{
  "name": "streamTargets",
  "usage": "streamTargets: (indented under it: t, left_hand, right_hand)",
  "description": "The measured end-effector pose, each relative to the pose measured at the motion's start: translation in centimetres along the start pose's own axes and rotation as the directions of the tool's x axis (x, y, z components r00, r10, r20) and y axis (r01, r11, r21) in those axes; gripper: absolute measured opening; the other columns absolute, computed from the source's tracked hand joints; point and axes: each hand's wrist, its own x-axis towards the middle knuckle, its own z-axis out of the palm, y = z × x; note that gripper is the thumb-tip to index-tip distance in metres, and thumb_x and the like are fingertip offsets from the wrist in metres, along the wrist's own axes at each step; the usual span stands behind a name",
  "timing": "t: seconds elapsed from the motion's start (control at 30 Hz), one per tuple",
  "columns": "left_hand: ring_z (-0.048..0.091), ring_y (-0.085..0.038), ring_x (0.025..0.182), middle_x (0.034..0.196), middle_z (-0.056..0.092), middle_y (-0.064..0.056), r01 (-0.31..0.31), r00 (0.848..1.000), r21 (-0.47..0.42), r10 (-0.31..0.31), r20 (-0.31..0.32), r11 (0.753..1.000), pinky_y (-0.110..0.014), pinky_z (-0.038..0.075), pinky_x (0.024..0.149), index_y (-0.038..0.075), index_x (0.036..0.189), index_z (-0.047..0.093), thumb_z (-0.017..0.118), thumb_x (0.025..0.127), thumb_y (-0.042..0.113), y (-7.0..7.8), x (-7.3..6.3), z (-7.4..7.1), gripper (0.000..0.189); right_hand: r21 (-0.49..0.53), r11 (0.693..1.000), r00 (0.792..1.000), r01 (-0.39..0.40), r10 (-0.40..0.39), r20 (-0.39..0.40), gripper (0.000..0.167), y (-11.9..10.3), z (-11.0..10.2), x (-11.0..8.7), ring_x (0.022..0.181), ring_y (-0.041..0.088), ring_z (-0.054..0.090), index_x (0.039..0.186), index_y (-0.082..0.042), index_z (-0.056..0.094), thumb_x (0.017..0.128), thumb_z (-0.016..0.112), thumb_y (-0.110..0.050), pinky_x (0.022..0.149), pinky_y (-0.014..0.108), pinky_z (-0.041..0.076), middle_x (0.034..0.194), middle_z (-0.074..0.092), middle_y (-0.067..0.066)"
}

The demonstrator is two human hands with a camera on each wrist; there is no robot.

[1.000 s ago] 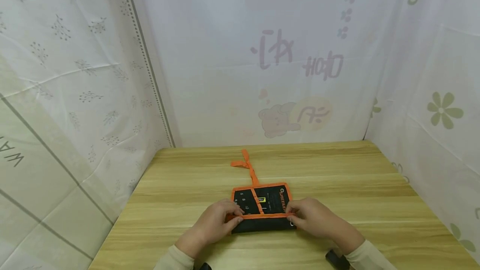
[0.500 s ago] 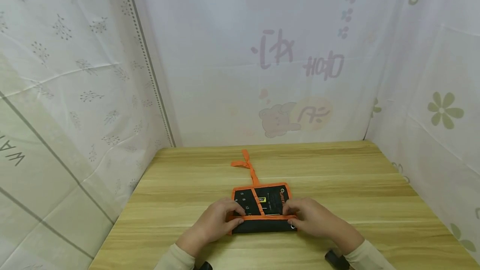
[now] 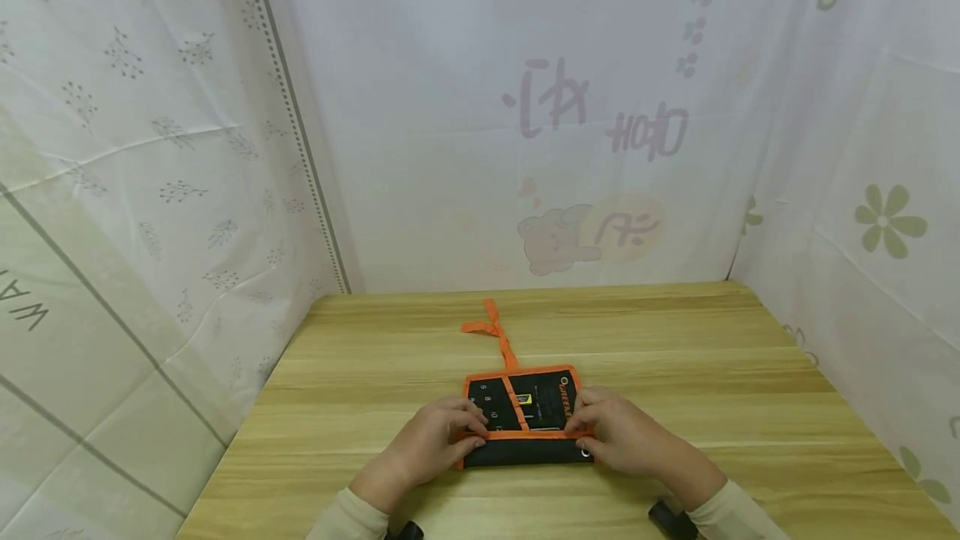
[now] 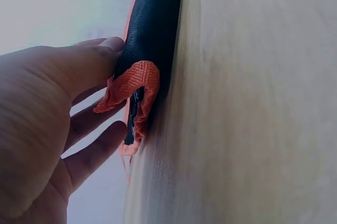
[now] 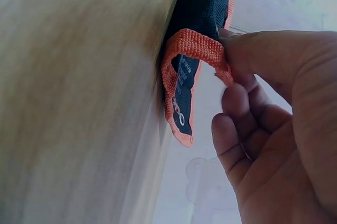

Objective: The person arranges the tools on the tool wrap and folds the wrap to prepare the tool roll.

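Observation:
A black fabric tool roll (image 3: 540, 451) with orange trim lies on the table, its near edge folded up and over toward the far side. White numbers and a small yellow print show on its inner face. My left hand (image 3: 431, 442) pinches the folded edge at the left end, thumb in front and fingers behind. At the right end my right hand (image 3: 621, 432) pinches the same edge, near a metal eyelet (image 3: 586, 453). Seen from the left wrist, the orange trim (image 4: 141, 74) bends round the fold. The right wrist view shows trim (image 5: 195, 44) curled over likewise beside the thumb.
Two orange tie straps (image 3: 497, 333) stretch from the roll's far edge over the wood-grain table (image 3: 675, 340). Patterned white curtains (image 3: 450, 148) hang behind the table and along both sides. Black devices (image 3: 672, 519) sit at the wrists.
My right fingers have shifted slightly along the folded edge. The left hand and the tool roll stay almost where they were.

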Motion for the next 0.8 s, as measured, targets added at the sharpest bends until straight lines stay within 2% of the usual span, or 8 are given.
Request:
streamTargets:
  t: [0.13,0.27,0.47,0.63,0.8]
  left_hand:
    - [0.066,-0.008,0.11,0.114,0.072,0.01,-0.013,1.0,0.03,0.012,0.027,0.999,-0.032,0.056,0.096,0.022,0.103,0.082,0.08,0.095,0.017,-0.15,0.01,0.01,0.009]
    - [0.066,-0.011,0.114,0.118,0.072,0.01,-0.01,0.998,0.043,0.008,0.054,0.999,-0.037,0.055,0.099,0.022,0.107,0.081,0.081,0.095,0.027,-0.27,-0.19,-0.11,0.013]
    - [0.061,-0.01,0.118,0.125,0.067,0.012,0.0,0.995,0.045,-0.005,0.104,0.999,-0.039,0.052,0.103,0.027,0.113,0.078,0.089,0.084,0.043,-0.26,-0.43,-0.43,0.034]
    - [0.06,-0.01,0.119,0.125,0.066,0.012,-0.016,0.993,0.068,0.008,0.116,0.998,-0.037,0.051,0.104,0.027,0.113,0.075,0.094,0.079,0.04,-0.23,-0.43,-0.44,0.041]
    - [0.06,-0.011,0.117,0.122,0.065,0.013,-0.043,0.994,0.097,0.033,0.101,0.994,-0.036,0.052,0.103,0.026,0.111,0.075,0.095,0.079,0.034,-0.21,-0.3,-0.25,0.039]
  right_hand:
    - [0.007,1.0,1.0,-0.004,0.004,0.025,0.022,0.02,0.03,-0.05,0.086,0.006,0.055,0.102,-0.025,0.082,0.09,0.083,-0.007,0.076,0.025,0.052,0.094,0.057,-0.019]
    - [0.005,0.999,0.997,-0.038,0.037,0.064,0.022,-0.07,-0.03,-0.18,0.085,0.008,0.055,0.106,-0.026,0.081,0.09,0.084,-0.012,0.074,0.024,0.05,0.094,0.057,-0.019]
    - [-0.018,0.997,0.989,-0.078,0.08,0.125,0.034,-0.32,-0.33,-0.28,0.081,0.005,0.052,0.111,-0.031,0.08,0.08,0.094,-0.032,0.071,0.023,0.047,0.093,0.054,-0.019]
    - [-0.025,0.995,0.984,-0.094,0.096,0.147,0.043,-0.41,-0.5,-0.18,0.079,0.004,0.05,0.113,-0.031,0.08,0.073,0.098,-0.033,0.069,0.023,0.046,0.092,0.053,-0.018]
    - [-0.038,0.995,0.984,-0.093,0.098,0.148,0.041,-0.38,-0.44,-0.12,0.081,0.003,0.053,0.112,-0.03,0.08,0.075,0.097,-0.028,0.07,0.023,0.048,0.093,0.054,-0.02]
